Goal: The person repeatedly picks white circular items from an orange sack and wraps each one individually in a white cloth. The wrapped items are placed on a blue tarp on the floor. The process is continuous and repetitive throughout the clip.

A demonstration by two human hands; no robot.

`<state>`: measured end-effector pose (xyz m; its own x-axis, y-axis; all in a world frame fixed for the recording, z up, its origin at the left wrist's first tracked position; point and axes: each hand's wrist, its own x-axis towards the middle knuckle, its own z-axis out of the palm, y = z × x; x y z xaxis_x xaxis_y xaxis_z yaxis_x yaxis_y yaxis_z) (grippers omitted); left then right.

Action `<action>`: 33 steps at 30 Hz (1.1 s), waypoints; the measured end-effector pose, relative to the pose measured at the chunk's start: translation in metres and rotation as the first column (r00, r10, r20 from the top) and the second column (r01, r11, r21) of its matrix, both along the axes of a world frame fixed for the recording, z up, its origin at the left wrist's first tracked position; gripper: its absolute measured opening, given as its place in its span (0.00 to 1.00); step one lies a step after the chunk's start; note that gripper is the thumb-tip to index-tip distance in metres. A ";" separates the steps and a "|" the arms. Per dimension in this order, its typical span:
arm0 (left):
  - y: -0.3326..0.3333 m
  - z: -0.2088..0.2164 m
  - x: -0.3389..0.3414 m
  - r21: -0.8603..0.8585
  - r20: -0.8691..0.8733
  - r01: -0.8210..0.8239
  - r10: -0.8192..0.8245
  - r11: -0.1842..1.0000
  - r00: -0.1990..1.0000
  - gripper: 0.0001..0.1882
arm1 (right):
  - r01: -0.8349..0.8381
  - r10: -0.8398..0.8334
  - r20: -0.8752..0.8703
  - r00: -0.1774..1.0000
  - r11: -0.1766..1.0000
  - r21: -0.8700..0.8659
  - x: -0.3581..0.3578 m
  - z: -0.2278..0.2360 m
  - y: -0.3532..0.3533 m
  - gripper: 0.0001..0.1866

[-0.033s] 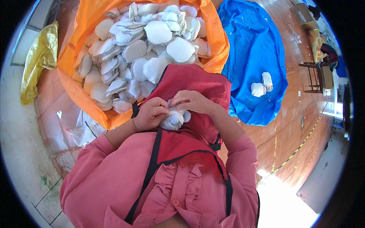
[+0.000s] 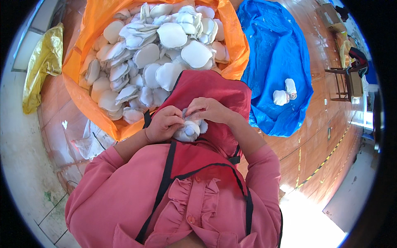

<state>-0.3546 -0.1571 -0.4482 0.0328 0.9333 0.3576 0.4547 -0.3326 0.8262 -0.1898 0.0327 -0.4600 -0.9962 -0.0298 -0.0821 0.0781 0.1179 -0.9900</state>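
My left hand (image 2: 163, 123) and my right hand (image 2: 208, 109) meet over my lap on a red apron (image 2: 215, 89). Between them they pinch a small stack of white round pads (image 2: 188, 130), with fingertips on its top edge. Pink sleeves cover both forearms. Just beyond my hands an orange sheet (image 2: 96, 22) holds a big heap of several white round pads (image 2: 165, 45).
A blue sheet (image 2: 281, 45) lies to the right on the wooden floor, with two small white bundles (image 2: 284, 94) on it. A yellow bag (image 2: 43, 66) lies at the left by the wall. Crumpled clear plastic (image 2: 93, 138) sits near my left elbow. A wooden chair (image 2: 349, 78) stands far right.
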 end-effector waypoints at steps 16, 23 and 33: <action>0.000 -0.008 0.000 0.013 0.042 0.033 -0.033 0.999 0.999 0.09 | 0.141 -0.125 -0.150 0.981 0.985 0.101 -0.007 -0.024 -0.018 0.02; 0.001 -0.006 0.008 0.093 -0.057 -0.084 0.089 0.992 0.994 0.11 | 0.473 -0.473 0.010 0.881 0.881 0.033 -0.005 -0.030 -0.045 0.06; 0.000 -0.005 0.013 0.126 -0.098 -0.176 0.189 0.976 0.977 0.11 | 0.648 -0.470 0.452 0.758 0.624 -0.437 0.010 -0.038 -0.053 0.06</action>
